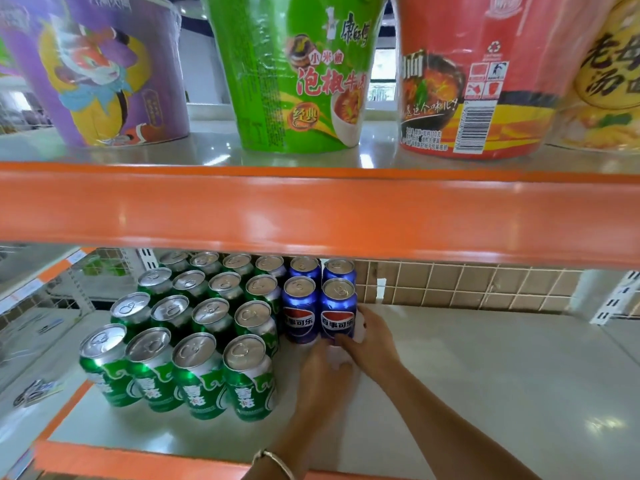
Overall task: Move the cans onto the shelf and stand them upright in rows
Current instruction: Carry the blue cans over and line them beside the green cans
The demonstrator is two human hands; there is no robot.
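Both your hands are inside the lower shelf, past its orange front edge. Your left hand, with a thin bracelet on the wrist, lies close in front of the blue cans with its back to the camera. I cannot tell if its grip is closed on anything, because the fingers are hidden. Something small and white shows between the two hands, too bright to name.

Your right hand is just beyond it. Its grip is closed low on the front right blue can, with the thumb on the front of this can and the fingers round its right side. The can stands upright on the shelf, touching the second front blue can on its left. Two more blue cans stand upright directly behind them.

Left of the blue ones, the green cans stand upright, four across and several rows deep. Their front row stands nearer to you than the front blue cans.

Behind the cans, a wire grid closes the back of the shelf.

Above, behind the orange beam, the upper shelf carries four big noodle cups: a purple one, a green one, a red one and a yellow one.
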